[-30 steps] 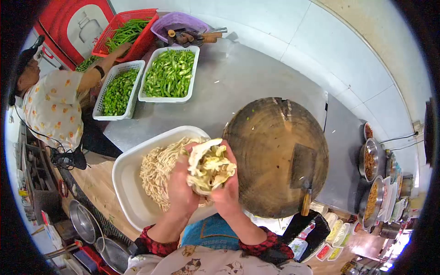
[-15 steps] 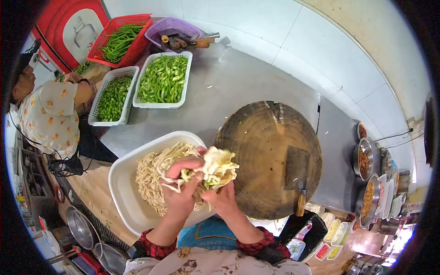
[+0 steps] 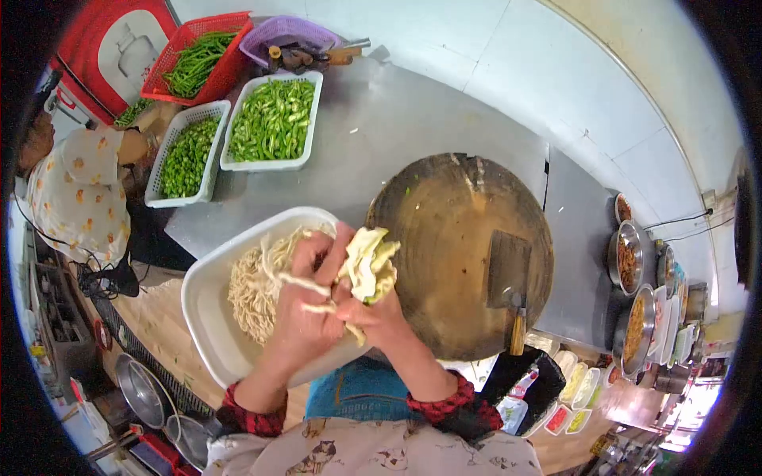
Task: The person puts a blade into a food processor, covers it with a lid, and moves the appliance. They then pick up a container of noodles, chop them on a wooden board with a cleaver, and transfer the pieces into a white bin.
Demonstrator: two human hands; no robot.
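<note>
Pale noodle-like strips [image 3: 252,297] lie in a white tub [image 3: 208,341] at the front left. Over the tub's right side, my left hand [image 3: 305,313] is closed on a few of these strips, which dangle between its fingers. My right hand [image 3: 373,313] touches it and grips a pale yellow-green leafy bunch [image 3: 370,266], which sticks up toward the chopping block. Right of my hands is the round wooden chopping block [image 3: 436,262], with a cleaver [image 3: 508,266] lying flat on its right side, wooden handle toward me.
Baskets of cut green peppers [image 3: 272,123], chopped greens [image 3: 189,159] and green beans [image 3: 200,63] stand at the back left, beside a purple basket [image 3: 290,30] of tools. Another person [image 3: 83,190] works at the left. Metal bowls [image 3: 635,333] of food stand at the right.
The leafy bunch has tilted more upright and moved slightly left in my hands. Strips now stretch out from my left hand's fingers. The whole view has shifted a little.
</note>
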